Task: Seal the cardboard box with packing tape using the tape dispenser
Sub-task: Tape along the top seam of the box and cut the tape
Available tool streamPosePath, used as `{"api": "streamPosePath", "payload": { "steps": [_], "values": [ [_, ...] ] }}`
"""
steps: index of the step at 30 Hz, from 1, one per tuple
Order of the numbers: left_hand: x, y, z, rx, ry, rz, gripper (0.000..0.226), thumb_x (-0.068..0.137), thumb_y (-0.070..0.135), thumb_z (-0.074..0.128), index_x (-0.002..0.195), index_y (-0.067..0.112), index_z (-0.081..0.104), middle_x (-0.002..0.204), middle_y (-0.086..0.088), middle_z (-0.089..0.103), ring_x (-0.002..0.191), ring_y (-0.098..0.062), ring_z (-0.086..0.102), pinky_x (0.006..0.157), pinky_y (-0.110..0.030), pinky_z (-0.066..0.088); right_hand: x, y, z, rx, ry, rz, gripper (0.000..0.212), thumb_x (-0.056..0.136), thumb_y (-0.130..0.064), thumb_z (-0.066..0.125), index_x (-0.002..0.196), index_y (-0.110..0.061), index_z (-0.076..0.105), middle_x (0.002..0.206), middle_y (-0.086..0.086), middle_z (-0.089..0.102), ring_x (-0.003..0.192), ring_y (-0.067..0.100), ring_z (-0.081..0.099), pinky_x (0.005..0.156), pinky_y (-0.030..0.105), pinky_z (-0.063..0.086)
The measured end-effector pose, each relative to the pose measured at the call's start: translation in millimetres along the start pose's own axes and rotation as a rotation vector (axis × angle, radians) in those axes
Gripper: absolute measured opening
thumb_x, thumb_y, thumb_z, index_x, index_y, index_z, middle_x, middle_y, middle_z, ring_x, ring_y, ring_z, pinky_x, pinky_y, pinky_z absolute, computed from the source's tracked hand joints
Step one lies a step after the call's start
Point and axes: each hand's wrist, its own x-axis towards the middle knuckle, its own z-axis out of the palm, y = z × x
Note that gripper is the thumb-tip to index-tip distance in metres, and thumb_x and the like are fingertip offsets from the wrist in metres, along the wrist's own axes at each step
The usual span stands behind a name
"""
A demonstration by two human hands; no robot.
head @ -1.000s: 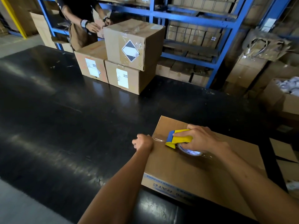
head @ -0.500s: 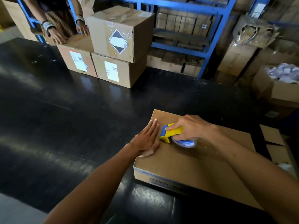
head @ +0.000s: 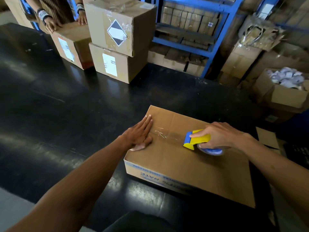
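Your cardboard box (head: pixel 184 164) sits flat on the glossy black table (head: pixel 66 114), near its front right edge. Your left hand (head: pixel 138 136) lies open, fingers flat, on the box's left end, pressing clear tape (head: pixel 168 136). Your right hand (head: pixel 219 136) grips the yellow tape dispenser (head: pixel 197 138) mid-seam. Three stacked cartons (head: pixel 115 46) stand across the table; blue shelving (head: pixel 209 36) lines the wall behind.

I see brown cardboard box (head: pixel 175 158) near, blue print on its front. Tape dispenser (head: pixel 197 139) yellow, blue edge, blue roll. Tabletop (head: pixel 66 114) glossy black. Far box (head: pixel 120 25) bears black-and-white diamond label (head: pixel 117 33). Shelving (head: pixel 214 46) blue.
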Motion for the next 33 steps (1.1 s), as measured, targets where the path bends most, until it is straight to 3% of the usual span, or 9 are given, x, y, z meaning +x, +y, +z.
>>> {"api": "streamPosePath", "payload": {
  "steps": [4,6,8,10,11,16,27,33],
  "values": [
    [2.7,7.3,-9.4,0.14,-0.034,-0.079,0.091,0.088,0.063,-0.009,0.155,0.002,-0.015,0.163,-0.018,-0.021,0.152,-0.029,-0.019,0.125,-0.044,-0.003,-0.3,5.3,8.6,-0.016,0.048,-0.021,0.05,0.082,-0.064,0.054,0.131,-0.056,0.05,0.09,-0.011,0.055,0.081,0.016,0.055,0.069,0.033,0.05],
    [10.0,35.5,-6.1,0.139,-0.047,-0.083,0.093,0.09,0.063,-0.002,0.155,-0.003,-0.009,0.162,-0.023,-0.017,0.152,-0.034,-0.015,0.125,-0.047,-0.003,3.2,6.3,10.5,-0.017,0.055,-0.037,0.049,0.082,-0.063,0.054,0.13,-0.055,0.052,0.09,-0.011,0.055,0.082,0.016,0.056,0.068,0.033,0.049],
    [24.5,83.6,12.0,0.091,-0.018,-0.013,0.095,0.095,0.065,0.008,0.155,-0.008,0.01,0.162,-0.031,0.002,0.152,-0.041,0.001,0.125,-0.05,0.004,5.1,8.1,12.9,-0.025,0.072,-0.042,0.049,0.079,-0.063,0.055,0.128,-0.058,0.052,0.09,-0.012,0.055,0.083,0.016,0.055,0.063,0.032,0.043],
    [33.3,124.5,25.9,0.018,0.002,0.024,0.106,0.092,0.073,0.004,0.149,-0.012,0.032,0.157,-0.034,0.025,0.148,-0.045,0.021,0.123,-0.052,0.016,5.9,10.1,17.0,-0.038,0.116,-0.038,0.05,0.076,-0.064,0.056,0.126,-0.061,0.052,0.096,-0.01,0.062,0.087,0.018,0.057,0.061,0.031,0.036],
    [35.0,135.5,28.9,0.006,0.011,0.022,0.11,0.09,0.076,0.002,0.148,-0.012,0.032,0.157,-0.033,0.025,0.148,-0.044,0.022,0.124,-0.052,0.015,5.6,10.6,19.9,-0.042,0.139,-0.04,0.05,0.076,-0.064,0.057,0.125,-0.061,0.052,0.101,-0.008,0.065,0.091,0.02,0.059,0.062,0.031,0.034],
    [30.0,133.7,26.5,0.058,0.072,0.046,0.104,0.091,0.077,0.01,0.156,-0.003,-0.004,0.165,-0.021,-0.009,0.154,-0.031,-0.011,0.125,-0.044,-0.002,6.7,10.7,24.5,-0.048,0.176,-0.059,0.049,0.078,-0.063,0.058,0.127,-0.059,0.053,0.11,-0.006,0.067,0.1,0.022,0.06,0.066,0.031,0.033],
    [28.7,137.0,20.4,0.107,0.036,0.035,0.102,0.091,0.079,0.009,0.157,0.005,-0.013,0.164,-0.015,-0.019,0.151,-0.024,-0.022,0.125,-0.042,-0.007,-16.6,40.6,24.0,0.029,0.089,-0.111,0.052,0.077,-0.068,0.059,0.127,-0.06,0.051,0.12,-0.004,0.066,0.103,0.024,0.059,0.068,0.033,0.037],
    [25.4,139.0,10.9,0.122,0.006,0.05,0.101,0.092,0.08,0.009,0.155,0.006,-0.019,0.162,-0.015,-0.025,0.15,-0.024,-0.026,0.125,-0.041,-0.01,-70.3,89.4,37.8,0.047,0.012,-0.041,0.05,0.081,-0.068,0.058,0.129,-0.06,0.049,0.126,-0.008,0.063,0.111,0.022,0.057,0.082,0.035,0.047]
  ]
}}
